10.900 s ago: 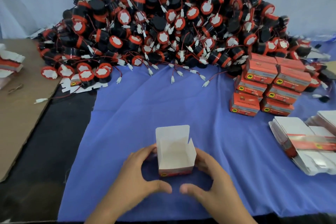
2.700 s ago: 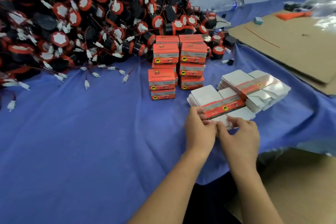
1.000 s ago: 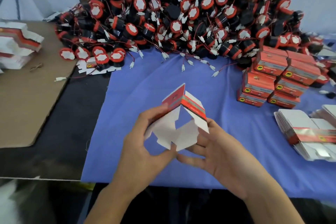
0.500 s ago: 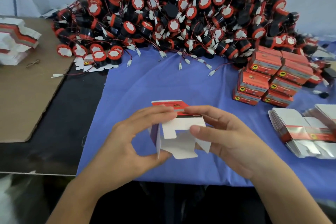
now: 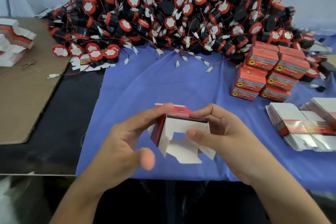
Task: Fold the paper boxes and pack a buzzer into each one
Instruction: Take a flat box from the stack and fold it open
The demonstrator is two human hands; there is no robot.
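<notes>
A half-folded paper box [image 5: 181, 132], red outside and white inside, hangs above the blue cloth [image 5: 145, 85] with its open white flaps facing me. My left hand [image 5: 125, 142] grips its left red side, fingertips on the top edge and thumb lifted off below. My right hand [image 5: 223, 134] holds the right side, its thumb pressing a white flap inward. A big heap of black-and-red buzzers [image 5: 178, 11] with red wires and white plugs fills the back of the table.
Stacked closed red boxes [image 5: 267, 74] stand at the right. Bundles of flat box blanks [image 5: 300, 125] lie at the right edge, with more blanks [image 5: 12, 38] on brown cardboard [image 5: 23, 96] at the left. One flat blank lies under buzzers [image 5: 85, 63].
I took a flat blank from the right bundle and opened it into a box shape. In the last half second my left thumb came off the lower flap while the right thumb pushes a flap in.
</notes>
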